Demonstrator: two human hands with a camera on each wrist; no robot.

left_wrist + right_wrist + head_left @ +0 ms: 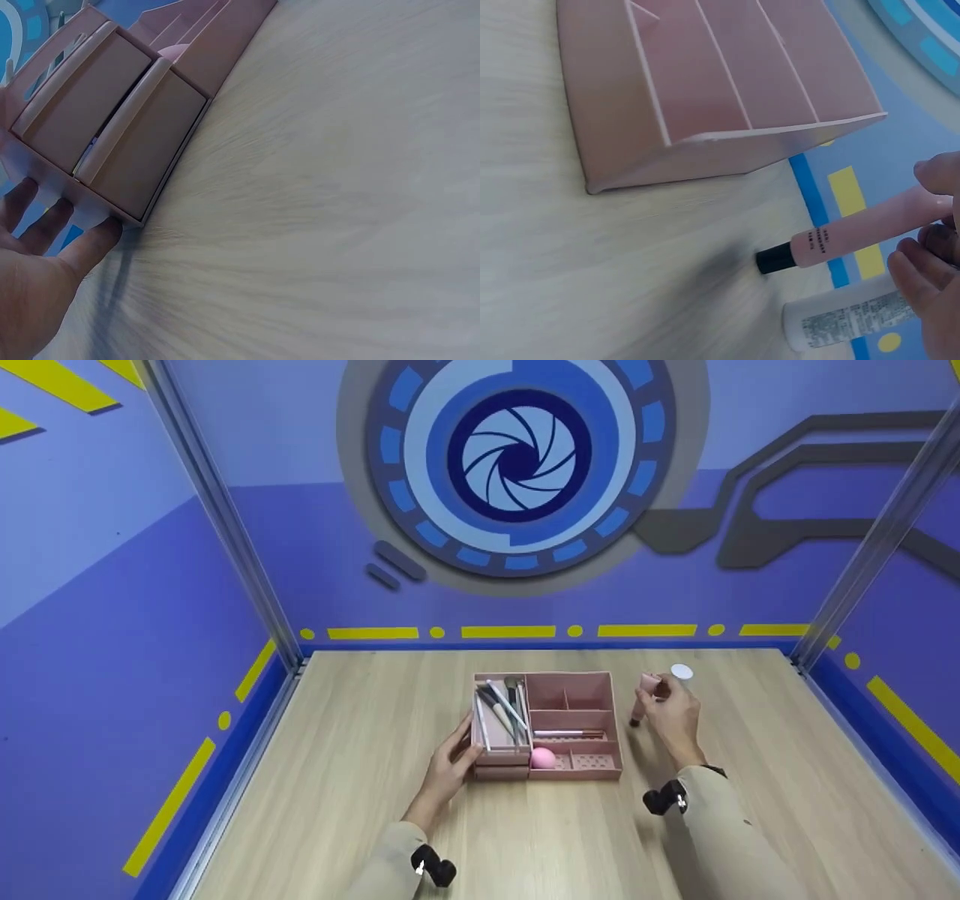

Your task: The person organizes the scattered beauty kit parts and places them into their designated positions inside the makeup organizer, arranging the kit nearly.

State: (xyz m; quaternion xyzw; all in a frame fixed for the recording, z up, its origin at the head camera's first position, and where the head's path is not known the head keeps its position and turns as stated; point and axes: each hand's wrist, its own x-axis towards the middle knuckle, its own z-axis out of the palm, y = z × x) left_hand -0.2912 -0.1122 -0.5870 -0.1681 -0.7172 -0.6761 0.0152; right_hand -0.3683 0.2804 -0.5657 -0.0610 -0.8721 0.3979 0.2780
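A pink desktop organizer (pixel 501 772) with two drawers on its left stands mid-table. My left hand (pixel 442 771) rests against its left side; in the left wrist view, extended fingers (pixel 94 244) touch the side wall by the drawers. Several makeup brushes (pixel 496 711) lie in the top left tray. A slim pink stick (pixel 568 733) lies in the middle right compartment, and a round pink sponge (pixel 543 758) sits in the front one. To the organizer's right, my right hand (pixel 675 718) pinches a pink squeeze tube (pixel 862 229), its black cap (pixel 775 258) pointing down.
A white bottle (pixel 847 319) with a printed label stands just behind my right hand; its round white top (pixel 682 670) shows in the head view. The wooden table (pixel 360 705) is bounded by blue and purple panels (pixel 300 562) at the back and sides, with metal posts at the corners.
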